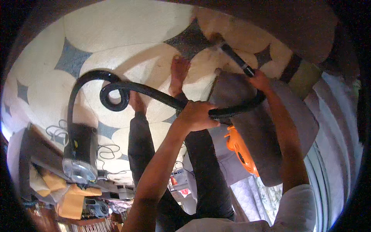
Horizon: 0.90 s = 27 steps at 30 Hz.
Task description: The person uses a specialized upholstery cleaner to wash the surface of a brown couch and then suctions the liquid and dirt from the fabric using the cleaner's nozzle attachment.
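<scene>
My left hand [197, 116] is wrapped around the middle of a black corrugated vacuum hose [153, 92]. Further right, my right hand [259, 80] grips the hose end where it meets a short black tube [234, 56]. The tube slants up and away, and its far tip, blurred and in shadow, is at or just above the patterned rug [130, 23]. From my left hand the hose runs left, makes a loop and bends down to a dark canister vacuum cleaner [82, 136] with a clear front part.
A grey-brown upholstered seat [249, 121] is below my right arm, with an orange plastic object [242, 152] beside it. Thin cables [108, 149] lie around the vacuum. Yellow-orange cloth or card [71, 204] and clutter fill the lower left. Pale curtains [333, 124] hang at right.
</scene>
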### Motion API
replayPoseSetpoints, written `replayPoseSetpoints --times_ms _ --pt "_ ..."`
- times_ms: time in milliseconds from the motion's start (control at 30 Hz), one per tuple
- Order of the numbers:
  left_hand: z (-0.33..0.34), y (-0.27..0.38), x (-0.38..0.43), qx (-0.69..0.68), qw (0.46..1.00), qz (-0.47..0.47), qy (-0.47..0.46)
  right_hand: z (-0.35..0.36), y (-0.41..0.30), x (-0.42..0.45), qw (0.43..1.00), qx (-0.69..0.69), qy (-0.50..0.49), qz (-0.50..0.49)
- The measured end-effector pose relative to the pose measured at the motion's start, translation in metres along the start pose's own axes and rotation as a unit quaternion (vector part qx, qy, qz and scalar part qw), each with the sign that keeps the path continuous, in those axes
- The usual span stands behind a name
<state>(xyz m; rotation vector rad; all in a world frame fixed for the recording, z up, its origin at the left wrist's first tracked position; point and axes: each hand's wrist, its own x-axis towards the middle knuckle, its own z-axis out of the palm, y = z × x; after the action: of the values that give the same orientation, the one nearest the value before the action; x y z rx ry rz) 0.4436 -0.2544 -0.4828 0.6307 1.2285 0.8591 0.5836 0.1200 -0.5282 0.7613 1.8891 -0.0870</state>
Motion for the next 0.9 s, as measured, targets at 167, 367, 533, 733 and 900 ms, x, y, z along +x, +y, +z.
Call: replayPoseSetpoints --times_ms 167,367,533,733,900 --pt "-0.018 0.002 -0.005 -0.029 0.996 0.037 0.069 0.024 0.090 0.022 0.819 0.536 -0.169 0.111" --pt "-0.032 0.001 -0.014 0.157 0.947 0.083 0.266 0.020 0.016 0.051 0.479 0.860 0.007 0.179" --pt "-0.037 0.002 -0.013 0.209 0.948 0.048 0.236 0.057 -0.041 0.091 0.456 0.881 0.033 0.118" --pt "-0.076 0.016 -0.068 0.249 0.953 -0.104 0.134 0.159 -0.186 0.129 0.434 0.890 0.008 0.139" --pt "-0.087 0.019 -0.091 0.186 0.951 -0.230 0.095 0.183 -0.259 0.100 0.430 0.881 0.056 0.188"
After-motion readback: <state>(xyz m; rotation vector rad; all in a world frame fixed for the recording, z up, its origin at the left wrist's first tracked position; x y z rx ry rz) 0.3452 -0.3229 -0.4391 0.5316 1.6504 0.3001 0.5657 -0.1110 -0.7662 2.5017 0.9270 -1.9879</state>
